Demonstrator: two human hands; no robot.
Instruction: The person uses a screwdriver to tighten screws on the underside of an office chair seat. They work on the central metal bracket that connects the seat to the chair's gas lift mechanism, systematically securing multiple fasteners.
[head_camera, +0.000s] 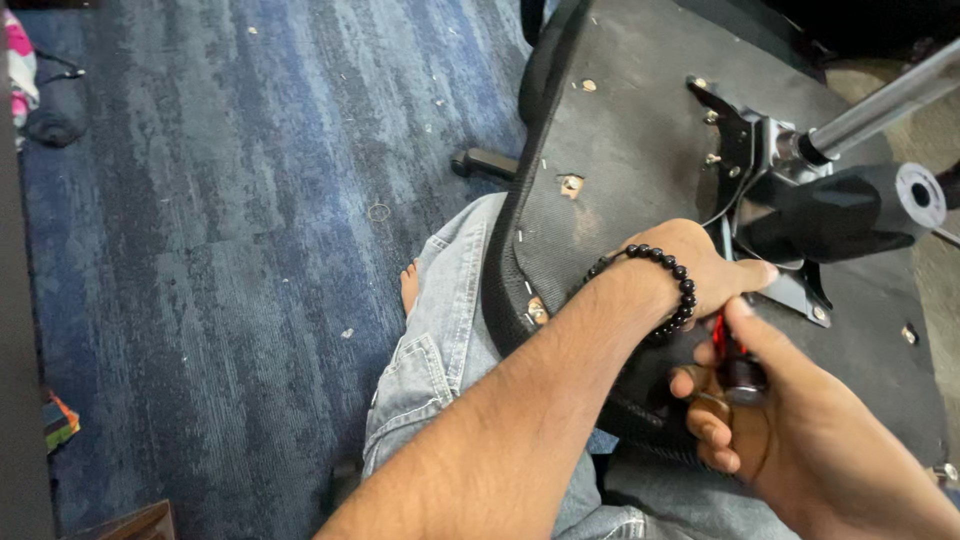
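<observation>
The upturned chair seat (640, 150) rests across the person's lap, its metal mechanism plate (765, 165) facing up. The left hand (690, 265), wearing a black bead bracelet (672, 285), lies flat on the seat just beside the plate, gripping nothing. The right hand (770, 420) is closed around a red-and-black screwdriver (735, 360) just below the plate

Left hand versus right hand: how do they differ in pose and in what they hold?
The left hand lies flat on the metal bracket under the chair seat, holding nothing; the right hand curls around a red-and-black tool. The left wrist wears a black bead bracelet; the right wears none. Both are bare.
</observation>
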